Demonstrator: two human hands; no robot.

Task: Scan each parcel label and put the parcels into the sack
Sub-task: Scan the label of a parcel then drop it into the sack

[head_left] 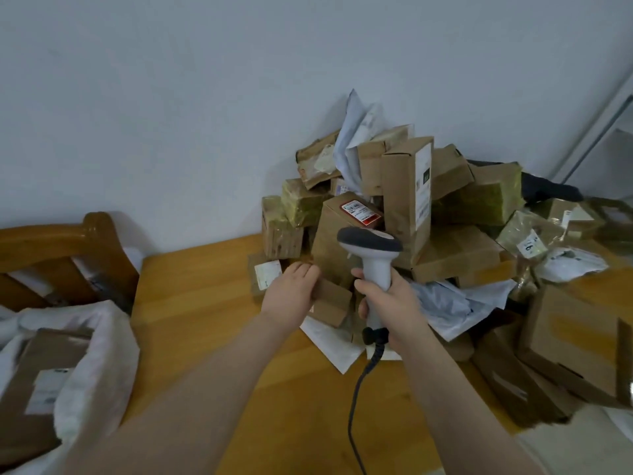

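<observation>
At near left, the white sack (102,337) gapes with a brown box (37,365) inside. Over the counter (205,303), the left hand (291,296) grips a small cardboard parcel (332,303) by its left edge. It looks light and stiff, best held across opposite sides. The right hand (394,306) clasps the scanner (371,248) before the pile (462,207).

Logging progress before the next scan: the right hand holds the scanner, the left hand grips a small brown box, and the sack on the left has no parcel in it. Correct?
Not quite. The head view shows the sack already holds a brown parcel with a white label. The rest stands: right hand on the scanner, left hand gripping the small brown box.
</observation>
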